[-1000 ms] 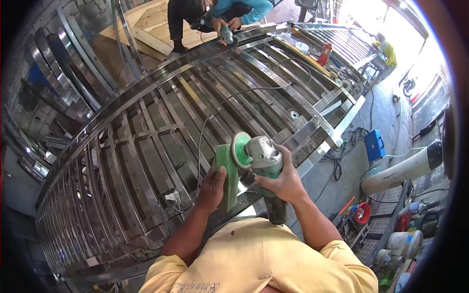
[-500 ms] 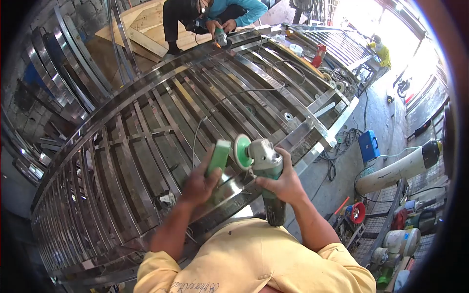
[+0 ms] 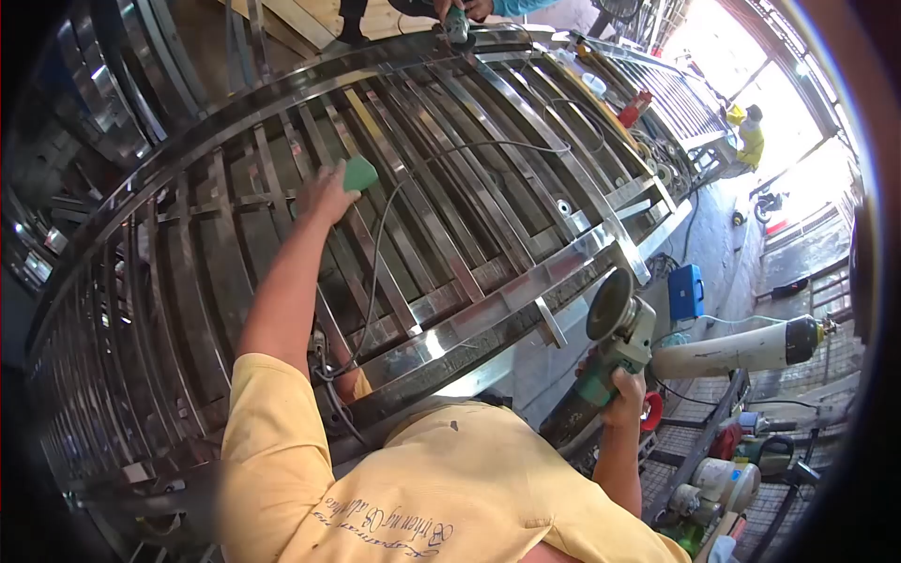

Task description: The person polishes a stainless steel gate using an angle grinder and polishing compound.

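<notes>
Green block (image 3: 359,174) mostly hidden in left hand (image 3: 328,192) clamped around it; angle grinder (image 3: 615,338) gripped by right hand (image 3: 624,394), fingers hidden

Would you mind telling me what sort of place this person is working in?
Most likely a metal fabrication workshop: a large stainless steel gate frame lies flat, the right hand holds an angle grinder, and a gas cylinder lies nearby.

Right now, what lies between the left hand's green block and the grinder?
Head view: steel gate bars and the grinder's cable span between green block and grinder.
</notes>
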`<control>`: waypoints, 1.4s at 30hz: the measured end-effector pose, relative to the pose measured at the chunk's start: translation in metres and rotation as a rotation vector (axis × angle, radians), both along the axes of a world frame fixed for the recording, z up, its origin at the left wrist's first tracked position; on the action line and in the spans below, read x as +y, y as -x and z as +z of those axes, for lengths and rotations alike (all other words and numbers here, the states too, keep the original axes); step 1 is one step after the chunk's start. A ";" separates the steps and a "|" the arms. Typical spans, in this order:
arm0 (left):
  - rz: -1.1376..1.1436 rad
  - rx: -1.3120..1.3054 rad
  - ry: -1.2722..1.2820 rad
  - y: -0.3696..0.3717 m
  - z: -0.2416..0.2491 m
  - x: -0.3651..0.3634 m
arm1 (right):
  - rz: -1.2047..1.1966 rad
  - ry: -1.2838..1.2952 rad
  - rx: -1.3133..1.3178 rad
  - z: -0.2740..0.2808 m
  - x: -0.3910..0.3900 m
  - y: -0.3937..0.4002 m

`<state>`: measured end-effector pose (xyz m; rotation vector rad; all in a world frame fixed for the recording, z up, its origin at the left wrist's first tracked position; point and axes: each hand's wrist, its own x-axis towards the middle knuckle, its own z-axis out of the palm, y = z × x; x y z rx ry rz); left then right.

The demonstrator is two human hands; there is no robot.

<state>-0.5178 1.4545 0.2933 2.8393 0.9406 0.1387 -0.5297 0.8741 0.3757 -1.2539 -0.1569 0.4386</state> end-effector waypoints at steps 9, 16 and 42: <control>-0.191 -0.091 -0.008 -0.003 -0.027 0.037 | -0.159 0.178 -0.023 0.003 -0.037 0.025; -0.224 -0.060 -0.002 0.008 -0.021 0.041 | -0.553 0.527 0.259 -0.030 -0.068 0.009; -0.347 -0.053 -0.029 -0.068 -0.011 0.021 | -0.564 0.323 0.160 -0.054 -0.052 -0.026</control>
